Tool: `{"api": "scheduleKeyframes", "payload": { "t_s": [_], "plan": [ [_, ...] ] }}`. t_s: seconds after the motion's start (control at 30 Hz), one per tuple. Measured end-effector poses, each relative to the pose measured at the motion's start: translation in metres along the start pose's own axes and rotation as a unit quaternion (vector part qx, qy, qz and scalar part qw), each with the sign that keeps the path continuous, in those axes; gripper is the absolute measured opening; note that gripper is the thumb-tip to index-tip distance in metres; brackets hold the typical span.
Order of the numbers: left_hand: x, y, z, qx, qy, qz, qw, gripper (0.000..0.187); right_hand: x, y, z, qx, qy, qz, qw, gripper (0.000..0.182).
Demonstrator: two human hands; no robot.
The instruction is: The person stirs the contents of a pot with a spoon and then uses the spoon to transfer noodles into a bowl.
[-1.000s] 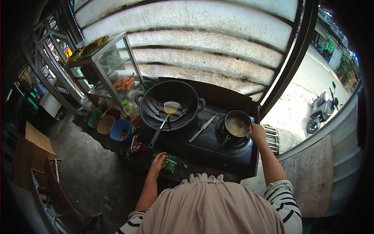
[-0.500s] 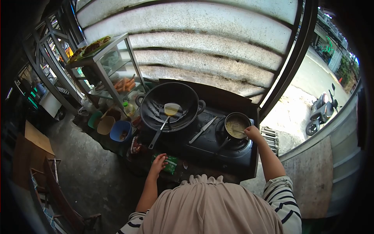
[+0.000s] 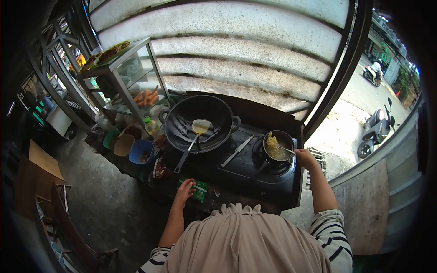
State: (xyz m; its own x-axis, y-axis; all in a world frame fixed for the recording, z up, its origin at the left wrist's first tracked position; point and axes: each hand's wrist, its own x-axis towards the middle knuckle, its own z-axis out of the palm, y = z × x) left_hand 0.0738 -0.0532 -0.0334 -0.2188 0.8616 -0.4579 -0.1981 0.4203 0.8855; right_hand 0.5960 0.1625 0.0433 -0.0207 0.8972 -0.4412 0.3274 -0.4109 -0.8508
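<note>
My right hand (image 3: 306, 158) is closed around the handle of a thin metal utensil (image 3: 287, 149). Its head is hidden by a clump of yellow noodles (image 3: 272, 141), raised over a small dark pot (image 3: 290, 135) with cloudy liquid. That pot stands on the right burner. My left hand (image 3: 184, 191) is over the left part of a green packet (image 3: 200, 192) at the counter's front edge. Its fingers are bent together; whatever they pinch, if anything, is too small to make out.
A large black wok (image 3: 175, 118) holds a ladle (image 3: 183, 160) with yellowish liquid around its head. Between the burners lies a knife (image 3: 237, 151) on the black stove (image 3: 246, 175). Bowls, including a blue one (image 3: 133, 157), stand left, below a glass case (image 3: 129, 77).
My right hand has shifted slightly right and lifted noodles out of the liquid with the utensil. My left hand has stayed put. A rider on a motorbike has appeared on the road outside.
</note>
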Motion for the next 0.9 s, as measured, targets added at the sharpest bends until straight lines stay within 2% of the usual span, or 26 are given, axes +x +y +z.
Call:
{"api": "scheduleKeyframes", "payload": {
  "t_s": [0.07, 0.17, 0.27, 0.5, 0.6, 0.67, 0.7, 0.73, 0.77, 0.8, 0.87, 0.9],
  "plan": [
    [0.001, 0.001, 0.001, 0.000, -0.001, 0.000, 1.000, 0.031, 0.002, 0.000, -0.003, 0.035, 0.002, 0.011, 0.999, 0.024],
    [0.001, 0.000, 0.001, 0.000, -0.003, -0.002, 1.000, 0.031, 0.004, 0.003, -0.013, -0.027, 0.046, -0.023, 0.998, 0.023],
    [0.001, 0.002, 0.003, 0.004, -0.002, -0.005, 1.000, 0.031, 0.002, 0.005, -0.021, 0.022, 0.004, -0.016, 1.000, 0.021],
    [0.003, 0.001, 0.004, 0.002, -0.002, -0.005, 1.000, 0.030, -0.009, -0.006, -0.028, 0.091, -0.013, -0.014, 0.996, 0.019],
    [0.001, 0.004, 0.007, 0.004, -0.001, -0.008, 1.000, 0.030, -0.005, -0.001, -0.032, 0.040, -0.024, -0.012, 0.999, 0.019],
    [0.002, 0.004, 0.007, 0.003, 0.000, -0.010, 1.000, 0.030, 0.005, 0.005, -0.035, -0.065, 0.012, -0.005, 0.998, 0.020],
    [0.003, 0.003, 0.007, 0.003, -0.003, -0.006, 1.000, 0.030, 0.010, 0.009, -0.034, -0.065, 0.012, -0.006, 0.998, 0.020],
    [0.003, 0.003, 0.007, 0.003, -0.006, -0.001, 1.000, 0.031, 0.011, 0.008, -0.029, -0.217, 0.089, -0.138, 0.962, 0.019],
    [0.003, 0.004, 0.006, 0.003, -0.006, -0.001, 1.000, 0.031, 0.011, 0.008, -0.026, -0.359, 0.161, -0.265, 0.881, 0.019],
    [0.003, 0.004, 0.006, 0.003, -0.004, -0.004, 1.000, 0.031, 0.009, 0.008, -0.027, -0.358, 0.161, -0.264, 0.881, 0.019],
    [0.002, 0.004, 0.007, 0.005, -0.004, -0.008, 1.000, 0.031, -0.033, -0.036, -0.005, -0.510, 0.218, -0.241, 0.797, 0.018],
    [0.002, 0.004, 0.007, 0.009, -0.002, -0.008, 1.000, 0.031, -0.037, -0.043, -0.003, -0.509, 0.218, -0.239, 0.797, 0.018]
  ]
}}
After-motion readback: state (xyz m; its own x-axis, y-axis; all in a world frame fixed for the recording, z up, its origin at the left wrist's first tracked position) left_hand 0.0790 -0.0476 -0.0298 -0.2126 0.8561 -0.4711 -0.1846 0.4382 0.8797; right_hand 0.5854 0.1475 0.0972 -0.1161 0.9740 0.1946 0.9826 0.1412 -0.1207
